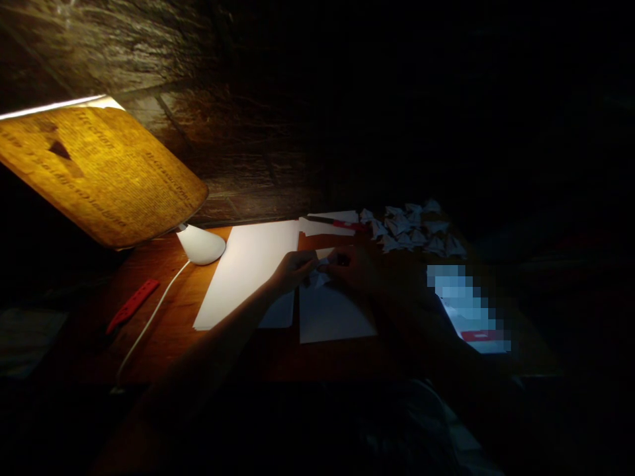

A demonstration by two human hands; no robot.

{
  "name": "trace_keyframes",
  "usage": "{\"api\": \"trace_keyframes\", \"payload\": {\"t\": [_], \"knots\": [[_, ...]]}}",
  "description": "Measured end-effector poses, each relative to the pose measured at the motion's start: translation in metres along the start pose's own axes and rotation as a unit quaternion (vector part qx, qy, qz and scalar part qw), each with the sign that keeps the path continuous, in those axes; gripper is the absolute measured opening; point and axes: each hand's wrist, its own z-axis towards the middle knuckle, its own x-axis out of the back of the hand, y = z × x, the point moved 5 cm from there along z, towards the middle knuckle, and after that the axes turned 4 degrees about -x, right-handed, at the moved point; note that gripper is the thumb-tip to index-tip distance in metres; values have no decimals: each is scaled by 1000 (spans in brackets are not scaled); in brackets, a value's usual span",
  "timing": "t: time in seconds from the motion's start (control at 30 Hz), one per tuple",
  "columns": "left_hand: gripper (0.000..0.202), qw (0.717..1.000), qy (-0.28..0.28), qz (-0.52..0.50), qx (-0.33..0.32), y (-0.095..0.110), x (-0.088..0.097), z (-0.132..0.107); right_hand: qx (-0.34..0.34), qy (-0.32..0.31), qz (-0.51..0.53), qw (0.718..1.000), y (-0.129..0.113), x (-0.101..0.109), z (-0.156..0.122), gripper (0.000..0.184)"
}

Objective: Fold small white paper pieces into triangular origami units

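Between my two hands is a small folded piece of white paper (320,274), held above the table. My left hand (296,266) pinches its left side, and my right hand (350,264) grips its right side with curled fingers. Below them lies a white sheet (335,317), partly in shadow. To its left a stack of white paper (253,271) catches the lamplight. Several small folded paper pieces (411,228) sit in a cluster at the back right. My right forearm is mostly lost in darkness.
A lamp with a printed shade (109,172) and white base (201,244) stands at the left, its white cord (153,314) running forward. A red-handled tool (133,304) lies beside the cord. Another red and black tool (342,224) rests on paper behind my hands. A lit screen (471,311) is at the right.
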Motion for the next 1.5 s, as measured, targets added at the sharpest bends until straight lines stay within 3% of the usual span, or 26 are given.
{"api": "trace_keyframes", "payload": {"t": [0.37,0.6,1.0,1.3,1.5], "knots": [[61,996,3,-84,21,3,-2,-3,-8,-5,66,998,2,-4,1,32],[47,995,-30,-87,26,6,-4,-4,-33,-6,67,997,4,-4,1,28],[32,993,-46,-90,59,3,-6,-4,-11,2,74,997,-2,-6,1,26],[33,991,-13,-131,33,4,-6,-3,-17,13,86,996,-3,-4,0,27],[39,995,-10,-91,30,6,-3,0,7,28,63,998,-3,-1,1,34]]}}
